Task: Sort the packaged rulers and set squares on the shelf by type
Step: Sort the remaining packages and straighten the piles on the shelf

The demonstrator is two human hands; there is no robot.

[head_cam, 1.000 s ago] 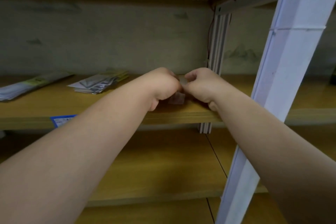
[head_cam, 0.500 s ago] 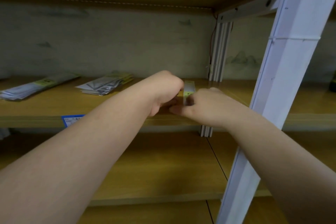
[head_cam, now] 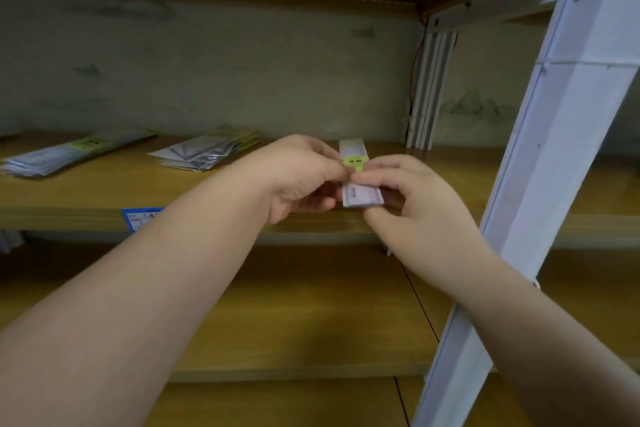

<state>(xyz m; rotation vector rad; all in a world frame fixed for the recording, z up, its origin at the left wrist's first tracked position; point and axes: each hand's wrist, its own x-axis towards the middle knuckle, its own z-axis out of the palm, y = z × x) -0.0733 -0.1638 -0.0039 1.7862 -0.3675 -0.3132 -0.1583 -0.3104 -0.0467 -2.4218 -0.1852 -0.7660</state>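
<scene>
— Where's the bundle of packaged rulers (head_cam: 360,180) right now?

— Dead centre, held over the front part of the wooden shelf (head_cam: 104,191), its long side running from 6 toward 12 o'clock. A yellow label crosses it near the middle.

— Who's got hold of it?

— Both hands. The left hand (head_cam: 298,177) comes in from 8 o'clock, its fingers curled and pinching the bundle's left edge by the yellow label. The right hand (head_cam: 415,204) comes in from 4 o'clock, thumb on top and fingers tucked under the near end, grasping it.

— Anything else on that shelf?

— At 10 o'clock from the hands, a fanned pile of set squares (head_cam: 204,152) in clear packets. Further out at 9 o'clock, a long stack of rulers (head_cam: 69,154) lying at a slant. A blue price tag (head_cam: 142,218) sits on the shelf's front edge, at 8 o'clock.

— And on the right?

— A white upright post (head_cam: 554,166) leans across at 3 o'clock, just beside the right forearm.
</scene>
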